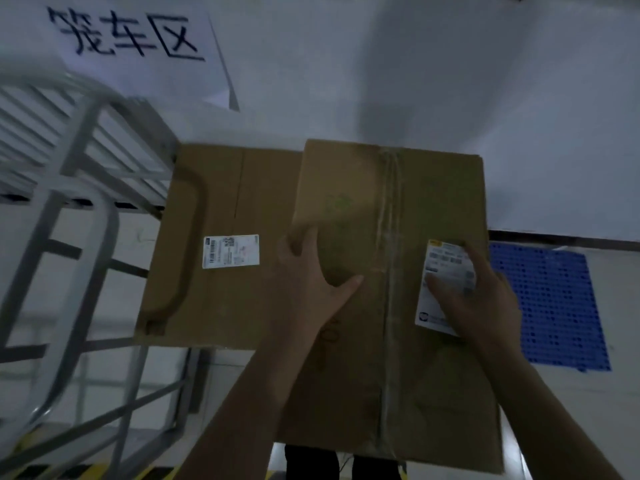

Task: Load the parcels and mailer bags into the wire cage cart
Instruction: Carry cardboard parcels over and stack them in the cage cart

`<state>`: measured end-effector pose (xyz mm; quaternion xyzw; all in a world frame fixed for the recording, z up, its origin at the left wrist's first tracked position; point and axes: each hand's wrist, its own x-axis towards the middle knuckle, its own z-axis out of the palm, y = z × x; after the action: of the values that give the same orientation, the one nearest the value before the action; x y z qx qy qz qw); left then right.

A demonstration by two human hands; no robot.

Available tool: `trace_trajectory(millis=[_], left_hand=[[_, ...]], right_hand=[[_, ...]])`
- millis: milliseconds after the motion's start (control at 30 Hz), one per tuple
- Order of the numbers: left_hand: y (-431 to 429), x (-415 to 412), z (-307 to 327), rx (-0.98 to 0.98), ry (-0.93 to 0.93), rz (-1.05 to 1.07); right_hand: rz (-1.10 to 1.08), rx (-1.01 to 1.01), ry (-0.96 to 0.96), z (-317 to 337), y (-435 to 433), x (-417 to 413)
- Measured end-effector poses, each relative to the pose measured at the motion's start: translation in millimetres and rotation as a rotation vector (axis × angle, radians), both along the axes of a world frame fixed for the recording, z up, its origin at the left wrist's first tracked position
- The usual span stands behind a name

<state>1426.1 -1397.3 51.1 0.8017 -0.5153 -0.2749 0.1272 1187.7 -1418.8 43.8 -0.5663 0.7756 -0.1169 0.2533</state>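
White wall (450, 81) behind; left hand (311, 271) fingers grip parcel (391, 358) edge, right hand (481, 296) fingers spread flat atop.

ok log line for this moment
left hand grips taped box edge | right hand rests on its label | second box beside cage cart

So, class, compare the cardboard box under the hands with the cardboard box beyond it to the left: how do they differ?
Near box has the left hand and right hand on it; far box is untouched. Near box overlaps far box's right edge. Near box's label is partly under the right hand; far box's shows whole. Both are brown cardboard.
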Motion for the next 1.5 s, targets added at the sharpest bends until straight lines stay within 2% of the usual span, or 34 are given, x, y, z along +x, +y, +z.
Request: trace_trajectory(millis=[133, 367, 500, 633, 867, 1033, 1300, 1500], left_hand=[[-9.1, -27.6, -26.2, -0.094, -0.096, -0.019], [-17.9, -65.9, -42.6, -0.125, -0.208, -0.088], [-26.5, -68.9, -40.4, -0.072, -0.211, -0.129], [-32.2, -69.9, -36.3, -0.054, -0.228, -0.131], [-43.6, -68.8, -59.2, -0.001, -0.180, -0.149], [-58.2, -62.4, -116.5, 0.066, -0.195, -0.085], [-79.2, -45.6, -230.8, 0.235, -0.187, -0.046], [-84.5, -36.9, -316.7, 0.295, -0.139, 0.012]], right_hand=[[-0.074, -0.043, -0.063, -44.6, -5.3, -23.3], [-0.214, 0.051, -0.053, -114.4, 3.4, -88.3], [-0.110, 0.040, -0.065, -157.8, -5.0, -144.0], [-0.110, -0.015, -0.065, -105.1, -12.7, -100.2], [-0.100, -0.046, -0.038, -86.8, -37.8, -83.1], [-0.029, -0.065, 0.025, -140.2, -55.7, -64.3], [0.058, -0.077, -0.023, -270.1, -84.8, -50.6], [0.106, 0.005, -0.070, -352.0, -83.3, -35.7]])
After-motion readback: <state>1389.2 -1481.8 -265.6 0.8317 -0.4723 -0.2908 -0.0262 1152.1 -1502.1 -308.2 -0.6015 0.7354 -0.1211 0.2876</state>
